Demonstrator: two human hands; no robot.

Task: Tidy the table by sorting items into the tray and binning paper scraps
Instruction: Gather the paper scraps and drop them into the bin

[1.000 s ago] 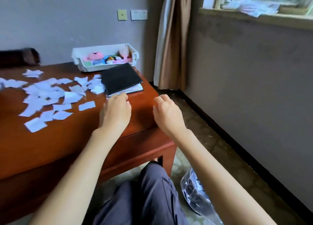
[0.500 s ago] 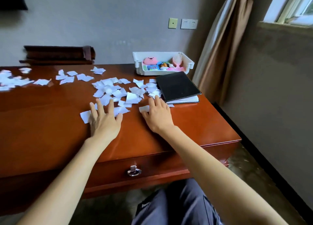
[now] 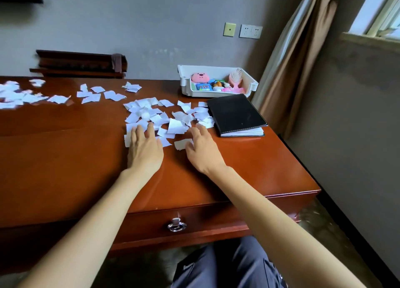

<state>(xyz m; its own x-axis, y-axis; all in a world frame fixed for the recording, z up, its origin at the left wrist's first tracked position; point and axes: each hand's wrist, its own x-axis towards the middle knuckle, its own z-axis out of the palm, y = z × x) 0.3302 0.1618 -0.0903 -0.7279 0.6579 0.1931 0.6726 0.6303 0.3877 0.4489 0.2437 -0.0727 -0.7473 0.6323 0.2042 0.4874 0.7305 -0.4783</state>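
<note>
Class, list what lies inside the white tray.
A pink toy, blue packet, orange thing and pink hairbrush show; the wall of the tray hides their lower parts.

The tray (image 3: 185, 79) is sitting at the far right corner of the desk (image 3: 249, 168), with small items (image 3: 213, 85) lying inside it. The notebook (image 3: 236, 114) is lying just in front of the tray, near the right edge. A cluster of paper scraps (image 3: 155, 116) is lying left of the notebook, reaching its left side. Further scraps (image 3: 91, 95) are trailing toward the far left edge. The left hand (image 3: 145, 153) and right hand (image 3: 203, 153) are resting flat, side by side, on the cluster's near fringe. A drawer handle (image 3: 176, 225) is hanging on the desk's front face. A wooden rack (image 3: 80, 63) is standing behind the far edge, left of the tray.
</note>
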